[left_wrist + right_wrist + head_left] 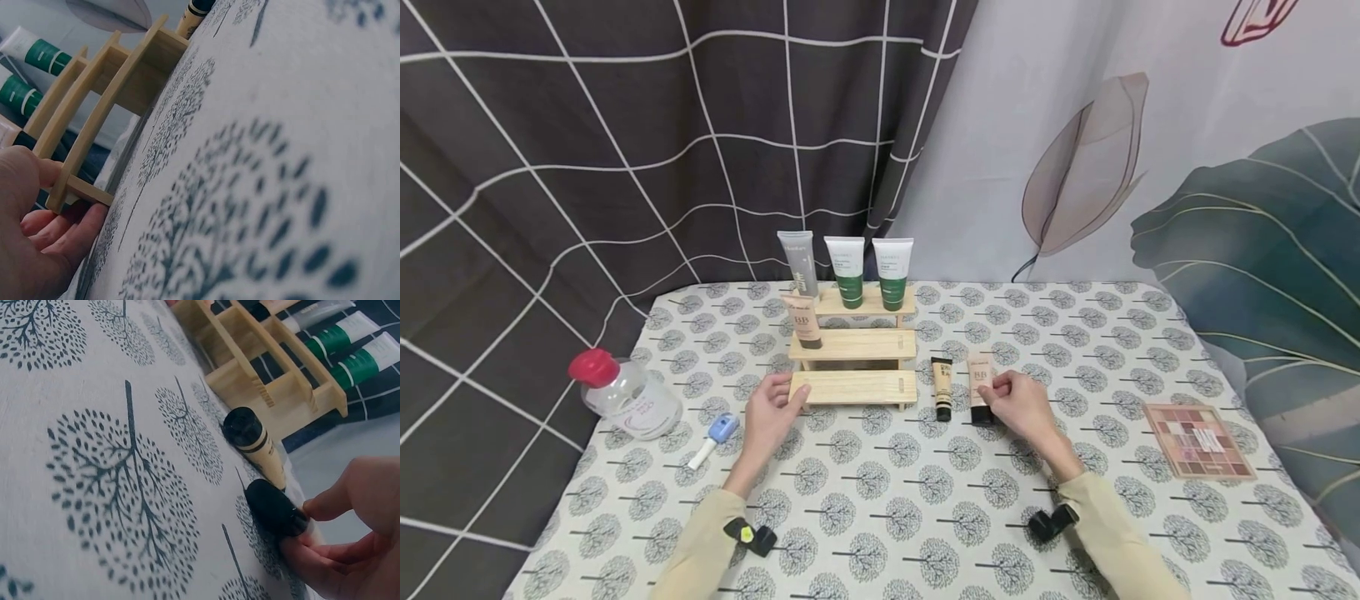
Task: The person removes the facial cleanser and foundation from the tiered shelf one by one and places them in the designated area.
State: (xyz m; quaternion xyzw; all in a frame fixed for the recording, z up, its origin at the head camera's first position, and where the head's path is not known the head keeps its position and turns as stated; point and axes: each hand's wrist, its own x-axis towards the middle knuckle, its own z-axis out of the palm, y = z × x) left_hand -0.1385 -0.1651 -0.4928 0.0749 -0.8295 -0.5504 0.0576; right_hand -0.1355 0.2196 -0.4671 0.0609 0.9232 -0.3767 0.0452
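My left hand (771, 417) grips the left end of a three-step wooden display rack (857, 387); in the left wrist view the thumb lies by the lowest step and the fingers curl under it. On the top step stand a grey tube (797, 260) and two green-and-white tubes (848, 275). A pink BB cream tube (802, 321) stands on the middle step. With thumb and fingers, my right hand (1021, 404) pinches a second BB cream tube (979, 372) right of the rack, its black cap (275, 509) toward me. Between them is a small beige tube (942, 387) with a black cap.
At the left is a clear bottle (640, 404) with a red top, and near it a small blue-and-white item (715, 437). An eyeshadow palette (1198, 442) lies at the right. Curtains hang behind the tree-patterned tablecloth (868, 546).
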